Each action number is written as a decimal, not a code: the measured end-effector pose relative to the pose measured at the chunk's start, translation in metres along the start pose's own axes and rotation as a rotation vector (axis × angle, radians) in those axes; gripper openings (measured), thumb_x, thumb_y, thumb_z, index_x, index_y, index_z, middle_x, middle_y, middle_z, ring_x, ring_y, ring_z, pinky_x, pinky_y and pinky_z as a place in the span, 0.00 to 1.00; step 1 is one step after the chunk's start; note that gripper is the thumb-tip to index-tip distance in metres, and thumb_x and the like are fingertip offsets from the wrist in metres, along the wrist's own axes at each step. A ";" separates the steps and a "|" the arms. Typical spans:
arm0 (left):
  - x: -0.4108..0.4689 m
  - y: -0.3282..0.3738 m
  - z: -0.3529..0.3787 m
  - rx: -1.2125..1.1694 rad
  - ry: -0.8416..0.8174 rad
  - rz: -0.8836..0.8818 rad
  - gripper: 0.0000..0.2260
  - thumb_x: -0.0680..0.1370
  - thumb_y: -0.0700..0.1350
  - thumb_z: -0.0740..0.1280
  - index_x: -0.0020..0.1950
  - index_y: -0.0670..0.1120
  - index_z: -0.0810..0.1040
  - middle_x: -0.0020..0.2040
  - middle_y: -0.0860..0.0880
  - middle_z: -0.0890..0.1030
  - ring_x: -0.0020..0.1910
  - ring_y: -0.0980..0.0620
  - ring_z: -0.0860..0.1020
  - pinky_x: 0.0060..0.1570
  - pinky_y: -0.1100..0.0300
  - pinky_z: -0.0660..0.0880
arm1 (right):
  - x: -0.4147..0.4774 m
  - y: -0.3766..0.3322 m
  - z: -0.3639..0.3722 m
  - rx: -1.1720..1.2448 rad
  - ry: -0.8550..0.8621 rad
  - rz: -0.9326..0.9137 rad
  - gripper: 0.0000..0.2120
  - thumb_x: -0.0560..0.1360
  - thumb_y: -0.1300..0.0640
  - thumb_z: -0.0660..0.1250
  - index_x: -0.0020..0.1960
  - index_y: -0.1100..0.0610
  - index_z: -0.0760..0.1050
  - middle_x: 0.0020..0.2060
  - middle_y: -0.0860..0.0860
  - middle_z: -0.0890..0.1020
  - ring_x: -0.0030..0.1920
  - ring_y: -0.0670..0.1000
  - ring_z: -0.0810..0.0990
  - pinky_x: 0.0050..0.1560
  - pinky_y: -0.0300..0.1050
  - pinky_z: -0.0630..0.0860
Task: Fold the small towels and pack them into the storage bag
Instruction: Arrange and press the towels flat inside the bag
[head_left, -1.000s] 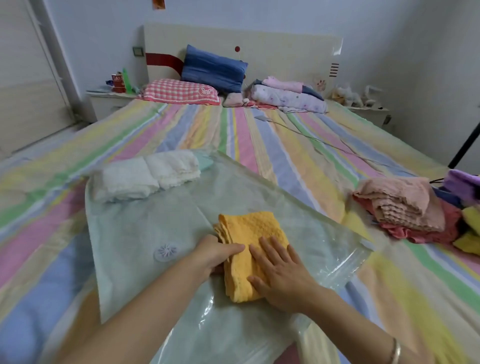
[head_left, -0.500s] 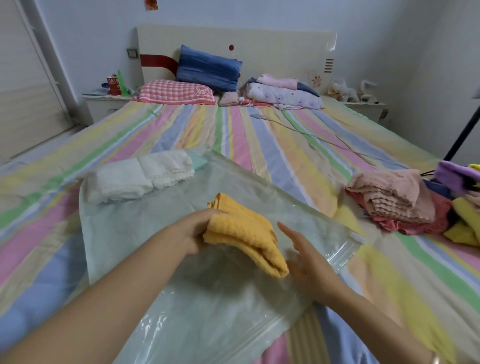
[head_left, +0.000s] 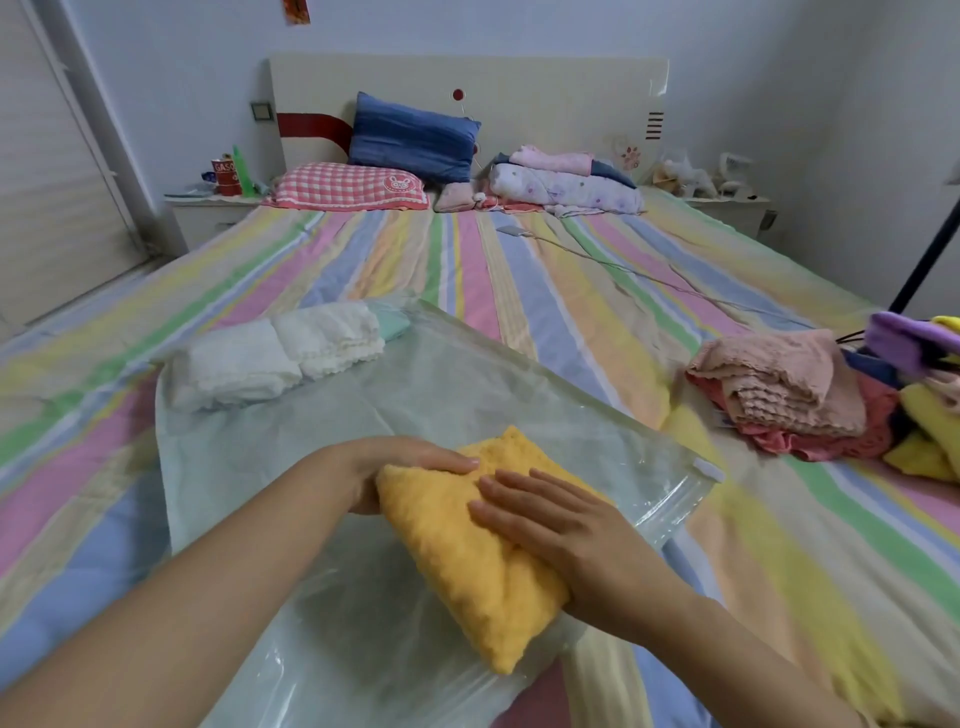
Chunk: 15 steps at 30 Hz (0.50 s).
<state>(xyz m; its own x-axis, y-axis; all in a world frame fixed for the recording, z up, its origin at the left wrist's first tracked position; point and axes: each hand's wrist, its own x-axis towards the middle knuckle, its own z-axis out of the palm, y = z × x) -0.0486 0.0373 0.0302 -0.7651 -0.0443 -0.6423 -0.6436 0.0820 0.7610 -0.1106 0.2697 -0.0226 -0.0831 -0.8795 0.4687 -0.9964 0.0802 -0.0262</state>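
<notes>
Head view, sole cam:

While both forearms enter from the bottom edge, elbows cut off, the hands meet on one yellow towel (head_left: 467, 566), folded, over the near half of the storage bag (head_left: 291, 447). Left hand (head_left: 410, 467) clamps the towel's far-left edge: thumb on top, fingers tucked under and hidden. Right hand (head_left: 561, 525) lies flat on the towel's right side, fingers straight and slightly spread, gripping nothing. Cannot tell whether the towel's underside rests on the film or is held just clear.

Bag is clear plastic, flat on the striped bed (head_left: 571, 291); near corner cut off by frame. White zip slider (head_left: 709, 470) at its right corner. Two folded white towels (head_left: 270, 353) at the bag's far-left corner; inside or on top, cannot tell. Mint-coloured item (head_left: 396, 322) behind them, mostly hidden.

Pink towels (head_left: 779, 384) piled at right, well apart from the bag; purple and yellow pieces beyond run out of frame.

Writing: red tin (head_left: 223, 170) on the nightstand (head_left: 208, 208) reads "GASO", remainder turned away. Checked pillow (head_left: 348, 187) carries a rabbit emblem, no legible text.
</notes>
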 end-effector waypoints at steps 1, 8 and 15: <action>0.001 -0.003 -0.003 0.037 0.015 -0.010 0.20 0.75 0.52 0.71 0.61 0.41 0.78 0.53 0.45 0.84 0.53 0.48 0.82 0.55 0.54 0.77 | -0.002 0.000 0.004 -0.045 -0.055 -0.017 0.32 0.73 0.56 0.68 0.75 0.49 0.63 0.74 0.47 0.66 0.75 0.49 0.62 0.73 0.51 0.63; 0.013 -0.017 0.004 0.242 0.412 0.087 0.11 0.79 0.43 0.65 0.61 0.43 0.75 0.53 0.45 0.83 0.39 0.55 0.80 0.29 0.66 0.77 | -0.010 -0.011 0.028 -0.139 -0.339 0.005 0.34 0.62 0.52 0.70 0.68 0.54 0.73 0.65 0.53 0.77 0.67 0.58 0.73 0.65 0.56 0.73; 0.007 -0.021 0.015 0.456 0.485 0.167 0.07 0.78 0.44 0.66 0.53 0.46 0.81 0.50 0.49 0.83 0.48 0.52 0.80 0.48 0.60 0.75 | 0.048 -0.008 0.011 -0.040 -0.422 0.126 0.19 0.66 0.45 0.72 0.53 0.52 0.75 0.54 0.52 0.78 0.56 0.57 0.75 0.54 0.50 0.71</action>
<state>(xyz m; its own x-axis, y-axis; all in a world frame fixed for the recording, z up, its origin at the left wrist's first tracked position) -0.0397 0.0500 0.0085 -0.8440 -0.4264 -0.3253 -0.5251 0.5331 0.6634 -0.1065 0.2215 -0.0095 -0.2109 -0.9755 0.0624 -0.9775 0.2099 -0.0220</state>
